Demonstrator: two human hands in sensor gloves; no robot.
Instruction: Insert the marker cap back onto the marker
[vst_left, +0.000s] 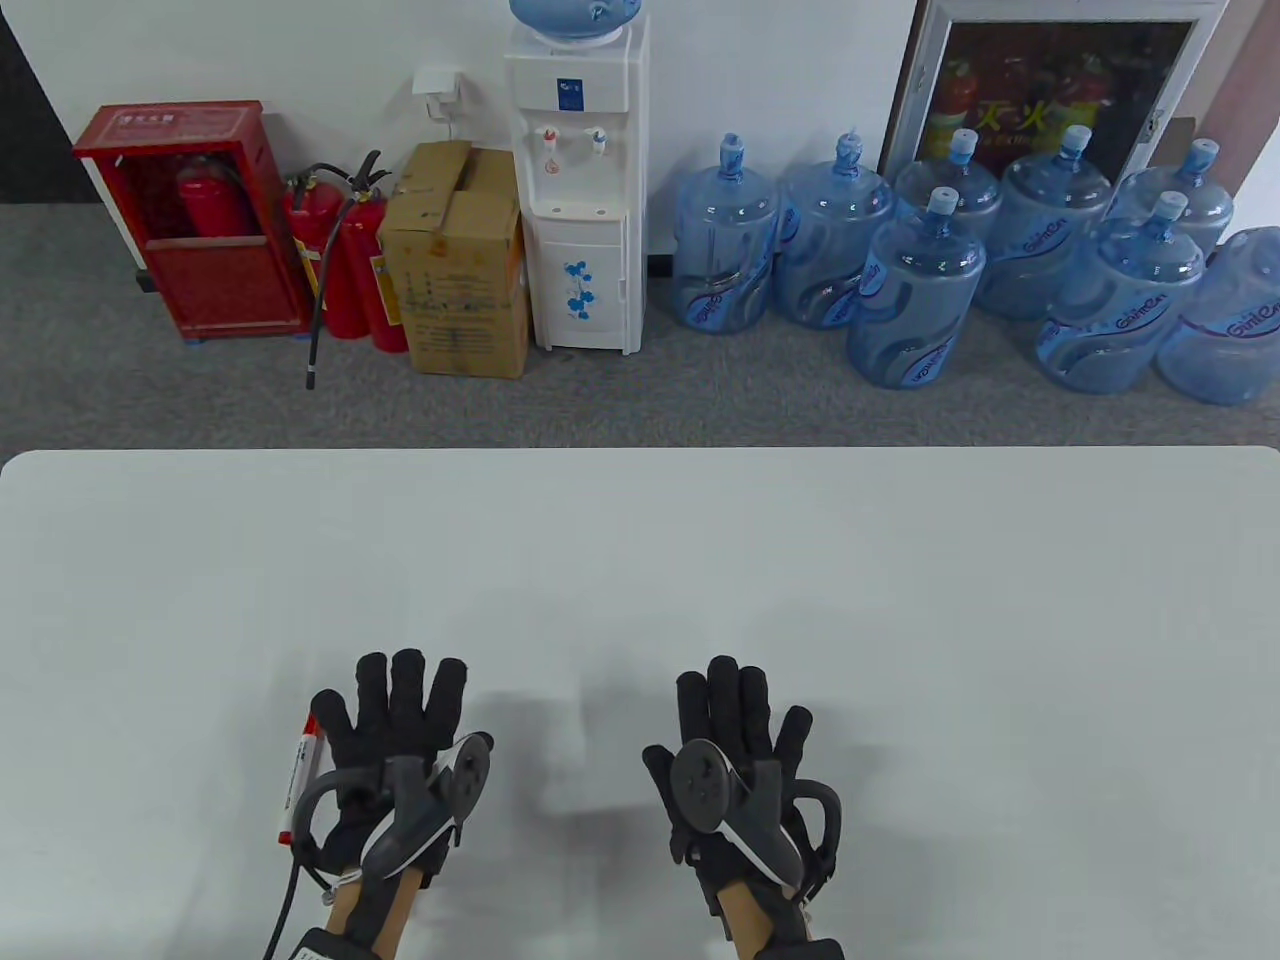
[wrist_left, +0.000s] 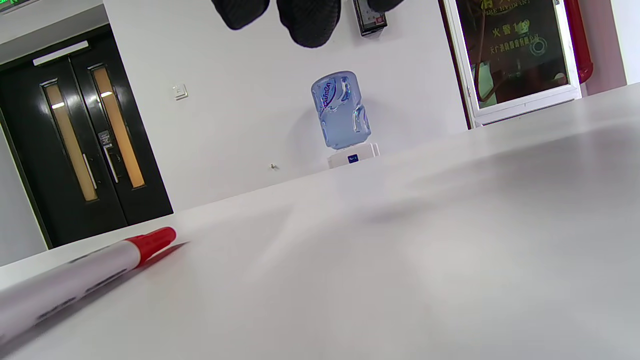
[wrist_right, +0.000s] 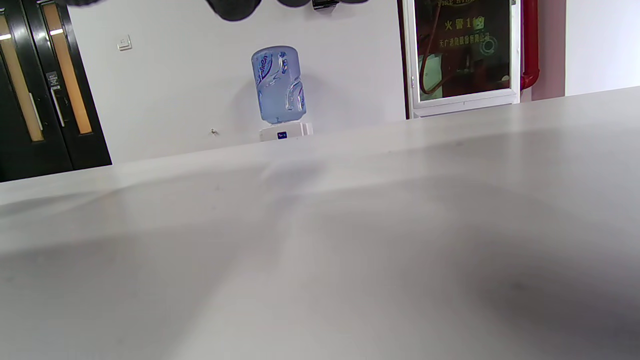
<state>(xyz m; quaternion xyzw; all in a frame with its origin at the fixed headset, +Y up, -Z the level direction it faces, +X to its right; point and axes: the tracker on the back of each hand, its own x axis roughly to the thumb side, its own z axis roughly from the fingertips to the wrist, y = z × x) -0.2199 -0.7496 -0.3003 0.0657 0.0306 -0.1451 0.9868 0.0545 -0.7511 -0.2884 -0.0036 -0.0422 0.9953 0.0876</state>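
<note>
A white marker (vst_left: 297, 775) with a red end lies on the white table (vst_left: 640, 560), just left of my left hand (vst_left: 395, 715). In the left wrist view the marker (wrist_left: 75, 282) lies at the lower left, red end (wrist_left: 152, 243) pointing away. My left hand hangs flat and open above the table, fingers spread, holding nothing. My right hand (vst_left: 735, 715) is also flat and open, to the right, holding nothing. Only fingertips (wrist_left: 307, 22) show at the top of the wrist views. I cannot tell whether the red end is the cap or not.
Beyond the table's far edge stand a water dispenser (vst_left: 580, 180), several blue water jugs (vst_left: 920, 290), a cardboard box (vst_left: 455, 260) and red fire extinguishers (vst_left: 345, 260). The table (wrist_right: 350, 250) shows only bare surface in the right wrist view.
</note>
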